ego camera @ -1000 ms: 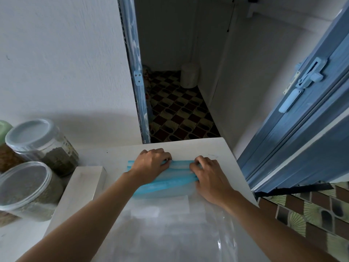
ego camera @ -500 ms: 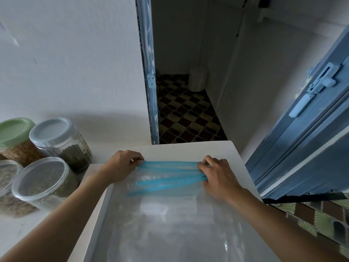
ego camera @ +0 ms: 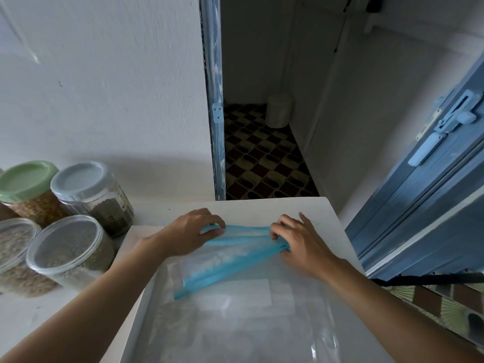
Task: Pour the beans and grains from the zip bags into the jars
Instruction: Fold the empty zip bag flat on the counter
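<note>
White slab [ego camera: 262, 209] fills the middle of the view. On it lies a flat stack of clear zip bags [ego camera: 235, 323], reaching from the near edge up to the hands. No beans or grain show through the plastic. The bags look flat, though the sheen makes it hard to be sure. Left of the slab, off its edge and near the wall, stand four jars [ego camera: 70, 252]. Each has its lid on and each holds something granular.

At the far end of the stack the blue zip strip [ego camera: 246, 233] runs left to right across the slab, its long axis spanning from one hand to the other. More blue strips fan out below it, slanting down toward the left from the same right-hand end. Whether they belong to one opened mouth or to a second bag I cannot tell. The left hand [ego camera: 193, 231] pinches the left end of the top strip between curled fingers and thumb. The right hand [ego camera: 301, 242] is bunched around the right end, where the strips meet, its fingers curled onto them.

The jars lie to the left of both grips, so the left hand is much the nearer to them. The right hand is well apart from them, on the far side of the bag. Any pour would likely have to swing the bag's mouth leftward, and a lid would have to come off first.
</note>
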Demonstrator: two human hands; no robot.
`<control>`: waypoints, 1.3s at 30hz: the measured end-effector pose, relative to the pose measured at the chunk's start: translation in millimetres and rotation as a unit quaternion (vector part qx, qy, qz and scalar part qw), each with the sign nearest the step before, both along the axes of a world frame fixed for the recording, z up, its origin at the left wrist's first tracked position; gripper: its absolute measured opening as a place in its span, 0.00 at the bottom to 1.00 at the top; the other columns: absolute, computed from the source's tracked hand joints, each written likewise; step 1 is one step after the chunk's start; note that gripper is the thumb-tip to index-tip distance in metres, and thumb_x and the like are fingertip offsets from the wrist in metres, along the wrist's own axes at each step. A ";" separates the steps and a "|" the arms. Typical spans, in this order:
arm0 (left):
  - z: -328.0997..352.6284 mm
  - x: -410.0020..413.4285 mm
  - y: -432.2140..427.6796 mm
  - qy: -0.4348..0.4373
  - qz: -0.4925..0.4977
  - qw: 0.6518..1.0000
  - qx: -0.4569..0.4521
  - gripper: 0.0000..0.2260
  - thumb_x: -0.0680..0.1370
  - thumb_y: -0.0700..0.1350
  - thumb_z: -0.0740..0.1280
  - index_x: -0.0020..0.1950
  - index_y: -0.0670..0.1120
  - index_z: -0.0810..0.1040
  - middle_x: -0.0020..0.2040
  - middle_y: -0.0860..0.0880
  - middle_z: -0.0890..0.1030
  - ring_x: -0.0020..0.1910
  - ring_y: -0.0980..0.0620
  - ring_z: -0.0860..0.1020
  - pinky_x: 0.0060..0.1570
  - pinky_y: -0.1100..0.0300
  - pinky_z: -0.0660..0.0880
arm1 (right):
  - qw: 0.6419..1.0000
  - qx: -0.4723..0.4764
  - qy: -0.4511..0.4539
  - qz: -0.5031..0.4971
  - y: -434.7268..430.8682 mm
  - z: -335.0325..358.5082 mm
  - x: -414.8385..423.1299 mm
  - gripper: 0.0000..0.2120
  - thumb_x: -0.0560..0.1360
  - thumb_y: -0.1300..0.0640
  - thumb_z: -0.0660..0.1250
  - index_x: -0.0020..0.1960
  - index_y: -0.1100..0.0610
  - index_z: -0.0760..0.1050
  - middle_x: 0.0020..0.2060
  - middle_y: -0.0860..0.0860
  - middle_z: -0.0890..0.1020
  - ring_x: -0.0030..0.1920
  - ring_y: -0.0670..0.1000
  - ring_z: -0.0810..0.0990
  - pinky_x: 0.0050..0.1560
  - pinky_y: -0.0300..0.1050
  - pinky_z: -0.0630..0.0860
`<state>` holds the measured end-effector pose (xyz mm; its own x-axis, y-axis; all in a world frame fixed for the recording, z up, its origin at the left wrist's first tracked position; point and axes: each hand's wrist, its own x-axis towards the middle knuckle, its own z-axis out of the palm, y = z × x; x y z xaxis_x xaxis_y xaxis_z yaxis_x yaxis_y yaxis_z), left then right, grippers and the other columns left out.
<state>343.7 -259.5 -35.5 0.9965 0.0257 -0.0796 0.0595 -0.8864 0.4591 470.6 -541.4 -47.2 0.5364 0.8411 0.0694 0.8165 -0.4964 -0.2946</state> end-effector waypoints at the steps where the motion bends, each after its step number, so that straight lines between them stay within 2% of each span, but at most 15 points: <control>1: -0.8 0.6 -1.5 0.001 0.001 1.000 0.013 0.27 0.78 0.73 0.52 0.63 0.61 0.80 0.55 0.55 0.77 0.56 0.55 0.75 0.60 0.50 0.72 | 1.000 0.018 0.005 0.003 -1.8 -0.4 1.0 0.19 0.68 0.67 0.68 0.47 0.47 0.66 0.48 0.44 0.70 0.48 0.49 0.76 0.78 0.58 0.53; 2: -1.3 0.4 -1.9 -0.004 0.002 1.000 0.026 0.32 0.74 0.78 0.47 0.63 0.63 0.79 0.57 0.57 0.76 0.59 0.56 0.73 0.61 0.50 0.69 | 0.999 0.036 0.012 0.003 -3.6 -1.3 2.3 0.20 0.68 0.67 0.69 0.47 0.47 0.66 0.48 0.44 0.71 0.48 0.48 0.76 0.78 0.59 0.54; 4: 0.4 -1.6 -1.2 -0.036 -0.011 0.999 0.027 0.30 0.73 0.78 0.50 0.60 0.66 0.81 0.59 0.59 0.73 0.61 0.58 0.70 0.62 0.51 0.64 | 0.998 0.059 0.028 -0.003 -5.9 -3.1 4.5 0.18 0.69 0.68 0.72 0.47 0.48 0.70 0.49 0.44 0.73 0.48 0.48 0.76 0.78 0.59 0.56; 8: -0.9 -5.8 2.6 -0.088 -0.060 0.994 0.028 0.09 0.79 0.62 0.68 0.52 0.61 0.85 0.53 0.62 0.77 0.53 0.62 0.74 0.57 0.49 0.70 | 0.998 0.058 0.035 -0.012 -7.2 -7.9 5.8 0.14 0.70 0.68 0.73 0.49 0.53 0.76 0.50 0.45 0.75 0.53 0.48 0.77 0.79 0.59 0.54; 11: -3.0 -10.5 -1.4 -0.106 -0.067 0.992 0.035 0.01 0.79 0.48 0.72 0.50 0.53 0.83 0.46 0.59 0.83 0.43 0.62 0.79 0.51 0.50 0.78 | 0.998 0.062 0.010 -0.009 -7.8 -13.4 5.0 0.16 0.68 0.69 0.73 0.50 0.54 0.77 0.50 0.46 0.76 0.54 0.49 0.77 0.78 0.61 0.55; 16: -9.1 -20.3 -10.9 -0.062 -0.025 0.998 -0.003 0.11 0.79 0.46 0.73 0.61 0.52 0.82 0.51 0.55 0.85 0.46 0.58 0.81 0.54 0.68 0.77 | 0.991 0.097 -0.088 0.016 -12.2 -26.2 3.4 0.21 0.62 0.72 0.74 0.50 0.54 0.80 0.50 0.47 0.79 0.55 0.49 0.77 0.75 0.64 0.58; 19: -10.6 -21.4 -13.8 -0.077 0.008 0.996 -0.037 0.13 0.75 0.43 0.77 0.59 0.52 0.84 0.44 0.59 0.83 0.40 0.64 0.81 0.48 0.79 0.72 | 0.988 0.098 -0.120 0.023 -14.5 -30.4 2.7 0.20 0.63 0.69 0.77 0.51 0.54 0.82 0.52 0.48 0.80 0.58 0.49 0.76 0.73 0.69 0.62; 22: -6.1 -20.3 -13.4 -0.085 0.018 0.994 -0.072 0.10 0.72 0.42 0.80 0.50 0.52 0.85 0.39 0.61 0.81 0.42 0.64 0.81 0.44 0.75 0.74 | 0.988 0.089 -0.128 0.022 -15.8 -31.1 0.6 0.20 0.63 0.67 0.79 0.53 0.54 0.83 0.57 0.52 0.79 0.61 0.50 0.74 0.71 0.72 0.65; 25: -8.1 -16.5 -8.9 -0.099 0.023 0.991 -0.087 0.09 0.73 0.44 0.79 0.49 0.55 0.84 0.40 0.60 0.82 0.42 0.60 0.81 0.44 0.72 0.76 | 0.989 0.080 -0.123 0.017 -13.1 -28.6 -0.4 0.21 0.62 0.69 0.77 0.51 0.54 0.82 0.53 0.49 0.79 0.55 0.50 0.76 0.68 0.68 0.71; 28: -13.3 -12.6 -8.9 -0.073 0.022 0.996 -0.053 0.08 0.79 0.47 0.73 0.58 0.54 0.83 0.48 0.55 0.83 0.44 0.57 0.81 0.52 0.60 0.80 | 0.992 0.062 -0.107 -0.008 -6.0 -22.8 1.0 0.19 0.61 0.70 0.75 0.48 0.53 0.80 0.48 0.48 0.78 0.48 0.52 0.78 0.63 0.61 0.75; 30: -13.1 -13.3 -12.3 -0.091 0.020 0.995 -0.028 0.12 0.81 0.55 0.67 0.62 0.52 0.82 0.52 0.54 0.82 0.47 0.54 0.80 0.52 0.53 0.80 | 0.995 0.054 -0.080 -0.027 0.2 -19.8 3.3 0.17 0.63 0.69 0.74 0.48 0.54 0.81 0.49 0.49 0.79 0.50 0.55 0.79 0.63 0.63 0.73; 33: -4.7 -17.4 -18.6 -0.075 0.002 0.996 0.036 0.26 0.79 0.72 0.56 0.68 0.60 0.76 0.61 0.58 0.77 0.55 0.58 0.76 0.58 0.53 0.75 | 0.996 0.050 -0.026 -0.071 10.8 -13.0 7.4 0.14 0.66 0.63 0.74 0.51 0.54 0.83 0.52 0.49 0.79 0.56 0.55 0.78 0.64 0.60 0.71; 35: -3.8 -24.0 -22.9 -0.024 -0.017 0.995 0.096 0.30 0.75 0.76 0.56 0.73 0.64 0.70 0.64 0.60 0.73 0.60 0.58 0.73 0.63 0.51 0.69 | 0.993 0.067 0.001 -0.092 16.3 -9.0 9.6 0.16 0.66 0.59 0.76 0.53 0.52 0.83 0.53 0.48 0.78 0.58 0.54 0.77 0.62 0.56 0.72; 37: -8.1 -29.4 -26.2 -0.029 -0.019 0.993 0.112 0.26 0.78 0.70 0.59 0.74 0.62 0.69 0.63 0.57 0.76 0.60 0.53 0.75 0.60 0.50 0.71 | 0.990 0.091 0.027 -0.103 18.3 -5.1 7.5 0.20 0.64 0.54 0.81 0.55 0.51 0.82 0.54 0.47 0.78 0.58 0.52 0.75 0.60 0.54 0.72; 39: -11.5 -30.6 -24.6 -0.077 0.013 0.993 0.091 0.20 0.81 0.60 0.60 0.70 0.55 0.76 0.57 0.50 0.83 0.53 0.45 0.81 0.53 0.50 0.75 | 0.985 0.138 0.024 -0.105 16.8 -5.5 2.2 0.23 0.63 0.49 0.84 0.55 0.51 0.82 0.53 0.46 0.78 0.57 0.50 0.75 0.57 0.52 0.72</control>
